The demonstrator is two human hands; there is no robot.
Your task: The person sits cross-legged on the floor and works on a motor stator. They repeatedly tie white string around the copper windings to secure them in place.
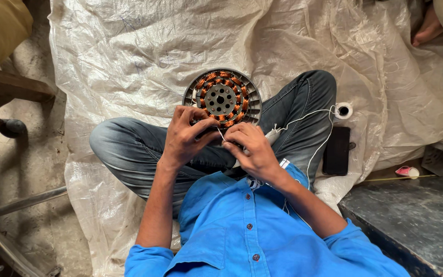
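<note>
I sit cross-legged on a white plastic sheet [129,56]. A round fan-motor stator [222,97] with copper coils around a grey metal hub rests against my knees. My left hand [184,136] grips the stator's near edge, fingers curled over the coils. Close beside it, my right hand [249,150] pinches a thin white thread [308,119] at the stator's near rim. The thread runs right across my jeans to a small white spool [343,110] on the sheet.
A black phone [337,150] lies right of my knee, below the spool. A dark slab [411,215] fills the lower right, with a small pink object [403,171] near it. Another person's bare foot [427,30] shows at top right. Metal bars [24,202] lie on the left floor.
</note>
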